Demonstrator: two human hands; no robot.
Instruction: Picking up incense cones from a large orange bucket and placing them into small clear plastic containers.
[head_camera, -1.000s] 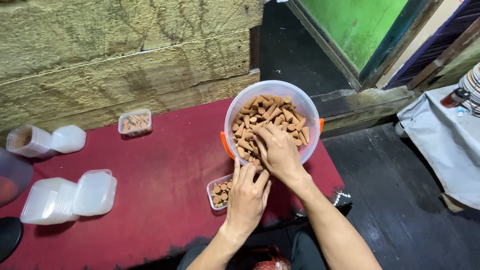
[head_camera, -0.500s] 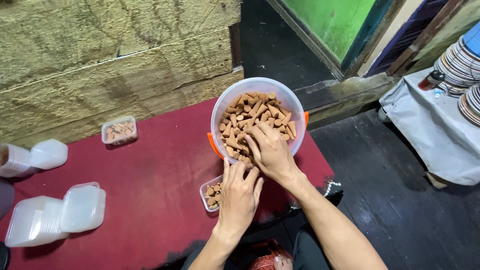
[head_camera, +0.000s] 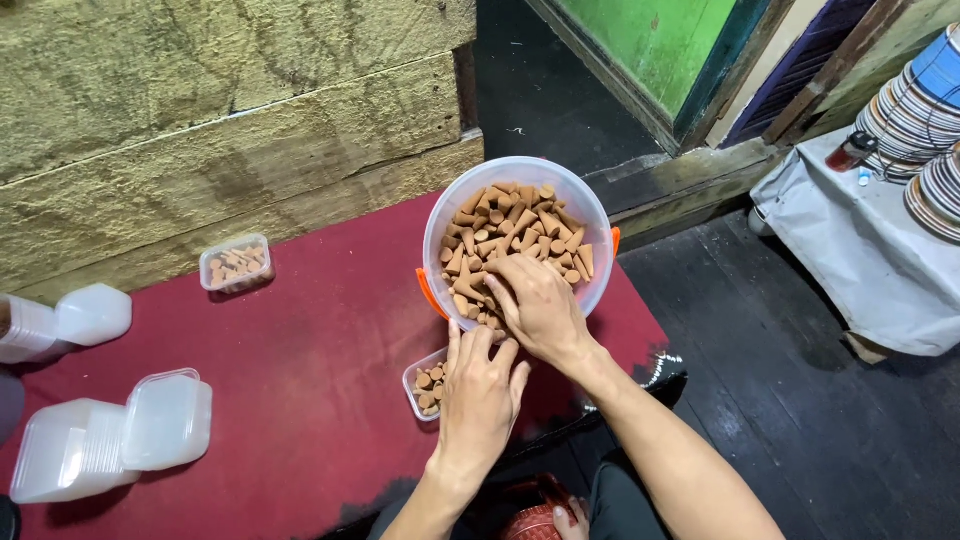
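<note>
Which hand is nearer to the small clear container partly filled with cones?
Left. The left hand lies over the small clear container, covering part of it. The right hand is beyond it, reaching into the bucket of cones.

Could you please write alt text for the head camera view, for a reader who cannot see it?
A person's right hand reaches into a white bucket of brown cones, while the left hand rests over a small clear container partly filled with cones, on a red mat. Empty lidded tubs lie at left.

2 hands: left hand (head_camera: 480, 395), right hand (head_camera: 540, 305). 1 bucket (head_camera: 440, 215) of brown cones under right. 2 small filled containers: one (head_camera: 422, 380) under left, one (head_camera: 235, 263) far left. 2 open empty containers (head_camera: 110, 440) left.
</note>
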